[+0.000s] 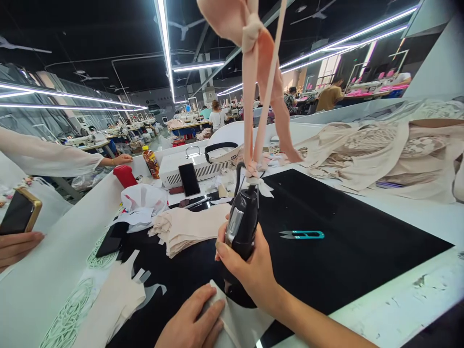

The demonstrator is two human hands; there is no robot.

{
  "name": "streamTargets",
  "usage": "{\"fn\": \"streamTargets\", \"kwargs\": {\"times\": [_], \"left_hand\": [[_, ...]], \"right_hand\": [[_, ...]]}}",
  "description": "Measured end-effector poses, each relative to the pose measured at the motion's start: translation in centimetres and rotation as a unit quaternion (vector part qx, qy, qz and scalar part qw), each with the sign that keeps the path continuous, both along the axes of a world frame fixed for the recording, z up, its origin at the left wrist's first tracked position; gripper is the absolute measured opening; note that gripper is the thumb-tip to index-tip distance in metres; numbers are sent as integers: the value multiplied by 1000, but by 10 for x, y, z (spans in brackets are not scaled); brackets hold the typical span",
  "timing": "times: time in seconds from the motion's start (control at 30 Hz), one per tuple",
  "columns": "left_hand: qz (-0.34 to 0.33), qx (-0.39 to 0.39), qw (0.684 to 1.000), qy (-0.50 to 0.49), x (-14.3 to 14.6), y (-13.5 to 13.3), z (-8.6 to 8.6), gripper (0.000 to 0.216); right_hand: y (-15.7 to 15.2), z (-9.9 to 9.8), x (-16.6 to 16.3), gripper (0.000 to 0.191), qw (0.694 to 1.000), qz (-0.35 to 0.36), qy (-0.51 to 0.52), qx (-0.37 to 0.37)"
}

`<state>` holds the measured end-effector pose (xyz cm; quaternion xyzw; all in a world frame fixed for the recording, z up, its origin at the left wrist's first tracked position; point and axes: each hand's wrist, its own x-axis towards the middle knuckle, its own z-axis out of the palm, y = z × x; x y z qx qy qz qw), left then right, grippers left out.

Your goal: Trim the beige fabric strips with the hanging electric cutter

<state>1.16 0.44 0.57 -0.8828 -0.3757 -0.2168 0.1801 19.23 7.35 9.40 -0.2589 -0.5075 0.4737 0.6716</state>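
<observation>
My right hand (250, 266) is wrapped round a black hand-held electric tool (243, 222), held upright over the black tabletop (311, 275). Its working end is largely hidden. Peach fabric strips (250, 106) run up from the tool's top, knotted and taut. Just left of the tool's base, my left hand (195, 316) lies with fingers stretched over a cream fabric piece (226, 314), touching it. A stack of cream cut pieces (195, 224) sits behind my hands. To the right lie turquoise thread snips (304, 235), touched by neither hand.
Pale fabric (362, 150) is heaped at right. Left are more cream pieces (112, 299), green cord coils (68, 314) and a white plastic bag (143, 203). A phone (189, 179) leans on a white box (170, 169). Another person's hand (18, 249) holds a phone (20, 212).
</observation>
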Motion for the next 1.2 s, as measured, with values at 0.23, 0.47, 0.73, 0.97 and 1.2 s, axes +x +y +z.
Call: {"fn": "streamTargets", "kwargs": {"times": [0.23,0.47,0.73,0.97,1.2], "left_hand": [[-10,19,1000,-14,0,3,1,42],[6,-6,1000,-2,2,-1,2,41],[-14,26,999,-16,11,-3,14,30],[-20,-87,993,-76,34,-8,17,30],[-25,-81,995,-57,32,-12,9,30]], "right_hand": [[-4,0,1,32,1000,8,7,1],[-3,-5,-1,27,1000,-5,-13,-1],[-3,-1,14,27,999,-32,-13,-4],[-8,-2,25,27,999,-34,-26,-8],[-9,-5,26,28,999,-25,-28,-14]]}}
